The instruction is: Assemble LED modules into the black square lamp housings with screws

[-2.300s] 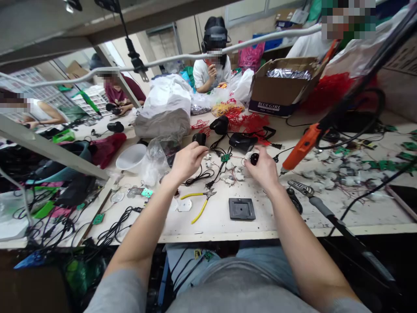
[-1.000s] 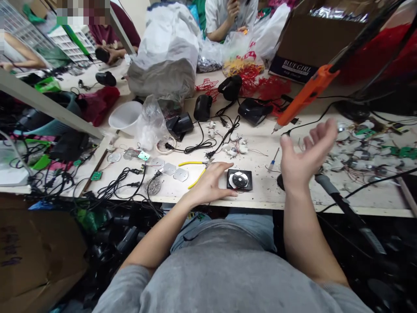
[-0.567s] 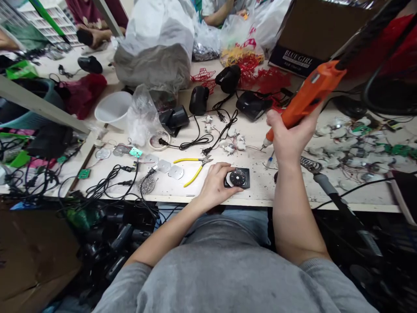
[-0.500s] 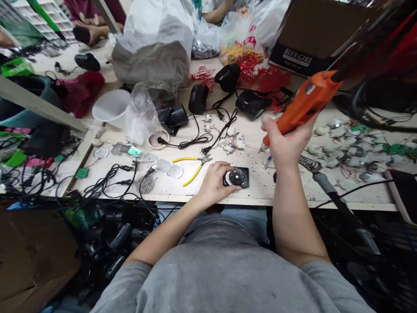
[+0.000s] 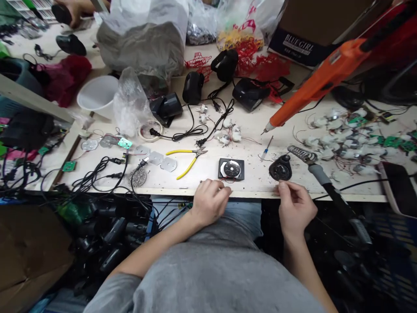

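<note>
A black square fixture (image 5: 231,168) with a round disc part in it lies near the table's front edge. My left hand (image 5: 211,202) rests at that edge just below the fixture, fingers curled in; anything in them is hidden. My right hand (image 5: 295,205) is at the edge too, thumb and fingertips pinched together just below a black rounded housing (image 5: 280,169). What the pinch holds is too small to make out. The orange electric screwdriver (image 5: 321,80) hangs slanted above the table with its tip down, and neither hand is on it.
Yellow-handled pliers (image 5: 187,158) lie left of the fixture. A soldering iron (image 5: 325,182) on a coil stand lies to the right. Further back are black housings (image 5: 193,87), cables, a white bowl (image 5: 97,93), plastic bags and a cardboard box (image 5: 309,26). Small white parts (image 5: 345,143) cover the right side.
My right hand has let go of the orange screwdriver and dropped to the front edge. My left hand has come off the square fixture and pulled back to the edge.
</note>
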Motion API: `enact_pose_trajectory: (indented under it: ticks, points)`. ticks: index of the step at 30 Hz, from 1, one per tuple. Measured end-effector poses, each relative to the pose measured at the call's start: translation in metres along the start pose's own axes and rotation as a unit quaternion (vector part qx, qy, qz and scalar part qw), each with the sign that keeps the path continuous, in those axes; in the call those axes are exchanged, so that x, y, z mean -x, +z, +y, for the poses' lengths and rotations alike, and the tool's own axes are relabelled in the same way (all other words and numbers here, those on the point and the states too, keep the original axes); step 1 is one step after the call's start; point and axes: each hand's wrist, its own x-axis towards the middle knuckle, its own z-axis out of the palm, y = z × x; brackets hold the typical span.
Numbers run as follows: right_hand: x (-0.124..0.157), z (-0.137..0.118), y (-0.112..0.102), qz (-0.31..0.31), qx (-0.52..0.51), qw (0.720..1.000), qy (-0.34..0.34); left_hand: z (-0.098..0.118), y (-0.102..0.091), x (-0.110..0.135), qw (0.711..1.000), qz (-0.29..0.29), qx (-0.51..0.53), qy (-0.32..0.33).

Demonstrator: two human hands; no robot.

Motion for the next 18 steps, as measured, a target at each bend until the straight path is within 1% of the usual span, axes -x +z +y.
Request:
enact_pose_trajectory:
  ticks: [1, 2, 3, 5, 7, 9, 11, 14, 16, 18]
  points:
    - [0.000, 0.002, -0.001, -0.010, 0.000, 1.000, -0.015, 0.004, 0.005, 0.002, 1.000, -0.005, -0.015, 0.004]
    - [-0.002, 0.001, 0.001, -0.044, 0.001, 0.998, -0.055, 0.008, 0.010, 0.003, 1.000, -0.001, -0.028, -0.002]
    - [-0.005, -0.002, 0.006, -0.092, 0.000, 0.990, -0.109, 0.010, 0.015, 0.003, 0.999, 0.008, -0.038, -0.016]
    - [-0.015, -0.011, 0.020, -0.195, -0.003, 0.956, -0.218, 0.011, 0.024, 0.002, 0.997, 0.027, -0.053, -0.046]
    - [-0.025, -0.020, 0.038, -0.271, -0.006, 0.919, -0.286, 0.011, 0.029, -0.001, 0.995, 0.038, -0.066, -0.068]
    - [-0.034, -0.023, 0.054, -0.328, -0.011, 0.891, -0.315, 0.012, 0.032, -0.002, 0.994, 0.044, -0.071, -0.077]
    - [-0.040, -0.023, 0.064, -0.355, -0.017, 0.876, -0.325, 0.012, 0.034, -0.003, 0.993, 0.049, -0.067, -0.078]
    - [-0.044, -0.021, 0.066, -0.355, -0.013, 0.877, -0.324, 0.011, 0.034, -0.004, 0.995, 0.045, -0.045, -0.083]
    - [-0.043, -0.021, 0.063, -0.356, -0.007, 0.878, -0.318, 0.009, 0.035, -0.004, 0.995, 0.037, -0.025, -0.092]
    - [-0.042, -0.022, 0.059, -0.368, -0.008, 0.874, -0.316, 0.007, 0.035, -0.004, 0.994, 0.039, -0.018, -0.096]
